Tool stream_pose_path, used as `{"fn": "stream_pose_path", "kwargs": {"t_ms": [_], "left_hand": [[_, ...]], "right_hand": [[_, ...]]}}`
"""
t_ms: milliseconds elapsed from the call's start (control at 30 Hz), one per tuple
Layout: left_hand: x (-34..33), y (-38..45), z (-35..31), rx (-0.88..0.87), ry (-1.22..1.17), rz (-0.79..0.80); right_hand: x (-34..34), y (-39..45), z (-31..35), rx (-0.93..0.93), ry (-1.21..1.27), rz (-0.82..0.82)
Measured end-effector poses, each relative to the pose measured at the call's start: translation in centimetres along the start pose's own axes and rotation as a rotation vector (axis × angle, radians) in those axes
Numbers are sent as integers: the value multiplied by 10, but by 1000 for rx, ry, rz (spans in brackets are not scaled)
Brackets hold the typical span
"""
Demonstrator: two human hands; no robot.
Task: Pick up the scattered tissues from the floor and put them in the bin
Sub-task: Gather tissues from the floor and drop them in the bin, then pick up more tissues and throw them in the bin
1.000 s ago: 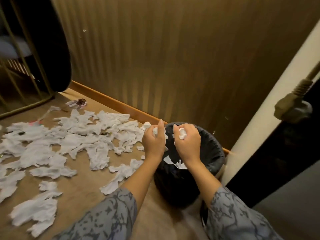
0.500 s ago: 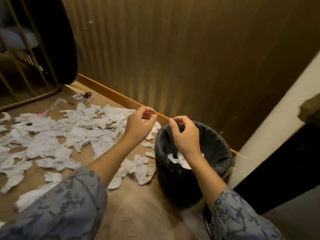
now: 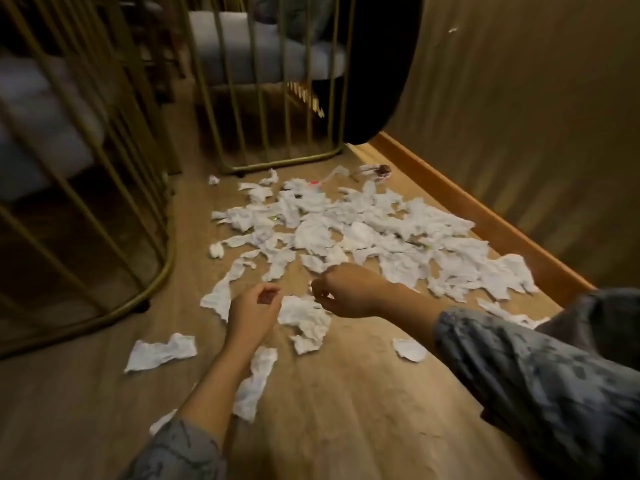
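Progress: most of the task remains, judging by the floor (image 3: 346,427). You have a wide spread of tissues (image 3: 363,233) left to collect. The bin is out of view, so its fill level cannot be read.
Left hand: your left hand (image 3: 251,315) hovers low over the floor, fingers loosely curled, thumb near the fingertips. It holds nothing visible.
Right hand: your right hand (image 3: 346,289) is beside the left, just beyond it, fingers curled downward. Whether it pinches a scrap cannot be told; blur hides the fingertips.
Nearest piece: one crumpled tissue (image 3: 304,320) lies between and just below your two hands, close to both. Take it first.
Main cluster: the dense patch lies ahead of your right hand and runs to the wooden skirting (image 3: 485,216) along the wall.
Strays: a flat piece (image 3: 161,351) lies left of your left wrist. A long strip (image 3: 256,379) sits under your left forearm. A small scrap (image 3: 408,348) lies below your right forearm.
Appearance: the tissues are white, thin, torn and creased. Many overlap, so expect several to lift together.
Foreign item: a small pink-red object (image 3: 314,183) sits at the far edge of the cluster. Its identity cannot be told.
Obstacle: a gold wire frame (image 3: 277,98) stands beyond the cluster.
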State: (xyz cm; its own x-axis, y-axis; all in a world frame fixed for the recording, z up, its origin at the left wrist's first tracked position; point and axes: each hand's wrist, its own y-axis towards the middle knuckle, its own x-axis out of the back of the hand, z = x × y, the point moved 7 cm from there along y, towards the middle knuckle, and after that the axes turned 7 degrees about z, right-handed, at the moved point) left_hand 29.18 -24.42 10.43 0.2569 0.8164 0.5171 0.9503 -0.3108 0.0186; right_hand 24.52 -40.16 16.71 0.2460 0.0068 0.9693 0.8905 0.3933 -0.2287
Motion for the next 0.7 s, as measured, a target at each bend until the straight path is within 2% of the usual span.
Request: {"fn": "stream_pose_path", "kwargs": {"t_ms": [67, 133, 267, 333, 400, 433, 500, 567, 633, 700], "left_hand": [[20, -18, 45, 88, 6, -27], [34, -39, 88, 186, 55, -29], [59, -85, 169, 386, 226, -91], [52, -109, 212, 579, 163, -14], [29, -130, 266, 723, 62, 72], [18, -138, 286, 760, 112, 96], [10, -153, 293, 770, 293, 73], [10, -165, 268, 619, 411, -14], [12, -174, 249, 479, 355, -122], [15, -181, 250, 465, 222, -217]], "right_hand": [[-24, 27, 31, 88, -8, 45], [-57, 49, 51, 80, 53, 92], [-142, 78, 76, -211, 378, 193], [-185, 79, 96, -295, 526, 269], [-214, 77, 113, -302, 562, 324], [-223, 75, 119, -289, 553, 323], [-237, 69, 126, -243, 514, 260], [-249, 61, 129, -202, 543, 140], [-254, 49, 129, -151, 653, -35], [-253, 39, 126, -106, 724, -194]]}}
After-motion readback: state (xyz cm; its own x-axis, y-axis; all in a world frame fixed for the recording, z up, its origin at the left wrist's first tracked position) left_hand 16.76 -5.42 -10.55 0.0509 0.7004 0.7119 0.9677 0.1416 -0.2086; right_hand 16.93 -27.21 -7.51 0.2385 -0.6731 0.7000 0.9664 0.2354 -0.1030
